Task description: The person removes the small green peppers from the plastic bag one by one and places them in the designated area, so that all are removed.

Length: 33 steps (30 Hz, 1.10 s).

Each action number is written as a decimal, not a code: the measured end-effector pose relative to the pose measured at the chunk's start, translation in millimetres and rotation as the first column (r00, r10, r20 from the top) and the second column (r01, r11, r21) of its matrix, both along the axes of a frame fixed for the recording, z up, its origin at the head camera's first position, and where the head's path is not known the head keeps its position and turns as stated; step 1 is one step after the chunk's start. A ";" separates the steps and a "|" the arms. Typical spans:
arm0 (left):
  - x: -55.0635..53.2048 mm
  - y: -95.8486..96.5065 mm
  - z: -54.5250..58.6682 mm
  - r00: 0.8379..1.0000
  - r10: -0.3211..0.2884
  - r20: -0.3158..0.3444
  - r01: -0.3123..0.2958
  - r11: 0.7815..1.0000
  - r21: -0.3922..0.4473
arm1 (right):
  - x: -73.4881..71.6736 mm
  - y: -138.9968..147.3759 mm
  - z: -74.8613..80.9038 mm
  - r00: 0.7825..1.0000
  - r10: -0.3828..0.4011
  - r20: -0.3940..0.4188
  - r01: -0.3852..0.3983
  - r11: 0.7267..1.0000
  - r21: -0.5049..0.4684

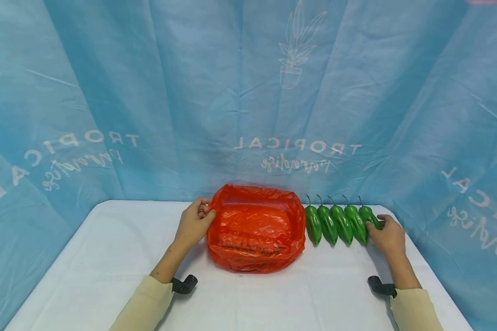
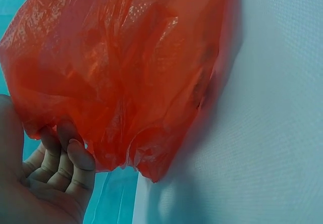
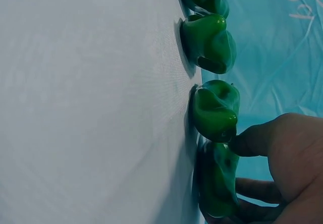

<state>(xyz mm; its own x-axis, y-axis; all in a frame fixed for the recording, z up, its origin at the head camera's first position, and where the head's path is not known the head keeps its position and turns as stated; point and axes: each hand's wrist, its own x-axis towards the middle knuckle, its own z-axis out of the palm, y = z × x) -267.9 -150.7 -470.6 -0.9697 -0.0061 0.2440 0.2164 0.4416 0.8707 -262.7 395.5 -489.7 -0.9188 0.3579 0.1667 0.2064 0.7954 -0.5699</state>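
A red plastic bag (image 1: 254, 263) stands with its mouth open at the middle of the table. At its left edge, my left hand (image 1: 193, 226) pinches the rim between thumb and fingers; the left wrist view shows the film of the bag (image 2: 126, 72) stretching away from the fingertips. Several green peppers (image 1: 340, 224) lie in a row to the bag's right, stems toward the back. My right hand (image 1: 389, 236) grips the rightmost pepper (image 1: 366, 215), thumb on its left side and fingers on its right. In the right wrist view this pepper (image 3: 218, 183) lies close beside its neighbour.
A white-covered table (image 1: 273, 299) carries everything. Blue printed cloth (image 1: 203, 101) hangs behind it and along both sides, close to the back edge where the pepper stems point. A black strap mount (image 1: 185, 284) sits on each wrist.
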 end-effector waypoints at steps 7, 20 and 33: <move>0.1 -0.4 -0.7 1.000 0.001 0.009 -0.001 1.000 -0.010 | 1.1 -1.5 0.8 1.000 0.001 0.020 -0.001 1.000 0.002; 0.1 0.6 0.1 1.000 0.003 -0.001 -0.003 1.000 -0.025 | 2.7 -2.8 3.5 0.999 0.007 0.032 -0.007 1.000 -0.002; -1.2 0.1 -0.2 0.999 -0.017 -0.027 0.017 1.000 -0.014 | 3.3 -6.2 8.8 0.999 0.029 0.030 -0.030 0.999 0.041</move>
